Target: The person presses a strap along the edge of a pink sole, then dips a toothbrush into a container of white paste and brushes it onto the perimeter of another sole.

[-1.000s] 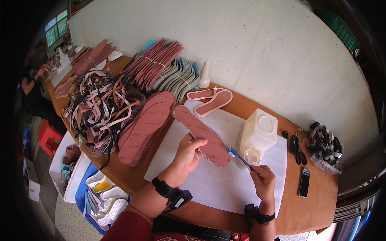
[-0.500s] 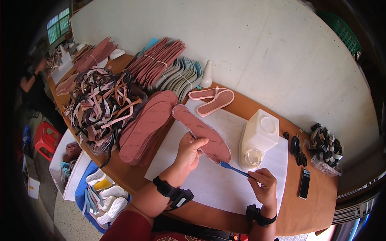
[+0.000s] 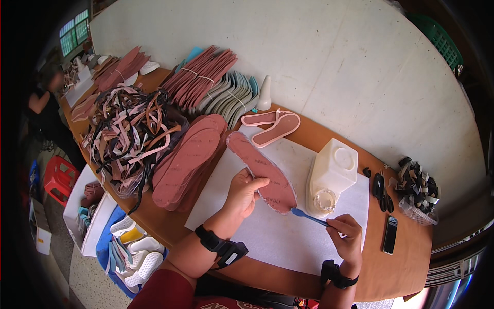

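My left hand pinches a reddish-brown insole by its left edge, thumb on top, above a white sheet. A whitish band runs along the insole's rim. Between the fingers of my right hand is the handle of a small blue brush, its head against the insole's lower right edge. Just beyond the brush, a white plastic bottle lies tipped, its open mouth coated with a pale substance and facing me. Two pink-rimmed sole pieces lie at the sheet's far edge.
Left of the sheet are stacked insoles and a tangled heap of straps. Bundled soles stand behind. Scissors, a phone and a strap-filled tray lie right. A blue bin sits below; a person stands far left.
The brush and my right hand have shifted right along the insole's lower end, round toward its right edge. The insole has turned slightly in my left hand.
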{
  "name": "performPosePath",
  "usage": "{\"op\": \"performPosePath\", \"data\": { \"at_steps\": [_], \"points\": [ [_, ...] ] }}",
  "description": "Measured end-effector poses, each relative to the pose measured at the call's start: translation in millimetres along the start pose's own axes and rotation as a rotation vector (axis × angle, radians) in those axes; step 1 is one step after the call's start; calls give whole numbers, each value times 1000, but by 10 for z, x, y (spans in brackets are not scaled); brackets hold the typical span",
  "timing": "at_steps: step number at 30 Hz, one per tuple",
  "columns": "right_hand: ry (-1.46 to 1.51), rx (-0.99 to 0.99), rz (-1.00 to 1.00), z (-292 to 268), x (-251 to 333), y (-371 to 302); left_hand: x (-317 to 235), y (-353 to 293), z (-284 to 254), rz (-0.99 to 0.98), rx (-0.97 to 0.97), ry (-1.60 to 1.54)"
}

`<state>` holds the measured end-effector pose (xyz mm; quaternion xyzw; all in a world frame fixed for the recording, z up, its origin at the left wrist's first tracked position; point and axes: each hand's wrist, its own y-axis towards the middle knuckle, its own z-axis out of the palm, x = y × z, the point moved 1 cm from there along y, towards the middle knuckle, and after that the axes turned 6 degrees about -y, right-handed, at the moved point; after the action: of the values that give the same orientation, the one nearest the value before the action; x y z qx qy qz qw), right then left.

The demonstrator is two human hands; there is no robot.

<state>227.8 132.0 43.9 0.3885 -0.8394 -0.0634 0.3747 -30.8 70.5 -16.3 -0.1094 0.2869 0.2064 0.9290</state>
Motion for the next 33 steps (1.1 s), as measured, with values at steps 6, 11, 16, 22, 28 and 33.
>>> {"op": "performPosePath", "data": {
  "at_steps": [6,11,16,22,28,33],
  "points": [
    [49,36,19,3,-66,-14,-15,10,-9,-20,38,23],
    [95,9,68,-5,-116,-15,-22,-9,15,-87,61,57],
    [105,-8,59,12,-139,-2,-29,-24,60,-153,113,87],
    [129,-15,61,67,-205,-8,-26,-31,66,-209,209,94],
    [191,-142,149,110,-207,-3,7,-69,94,-198,236,159],
    [443,-85,365,239,-220,-46,112,-72,77,-210,256,220]
  ]
}}
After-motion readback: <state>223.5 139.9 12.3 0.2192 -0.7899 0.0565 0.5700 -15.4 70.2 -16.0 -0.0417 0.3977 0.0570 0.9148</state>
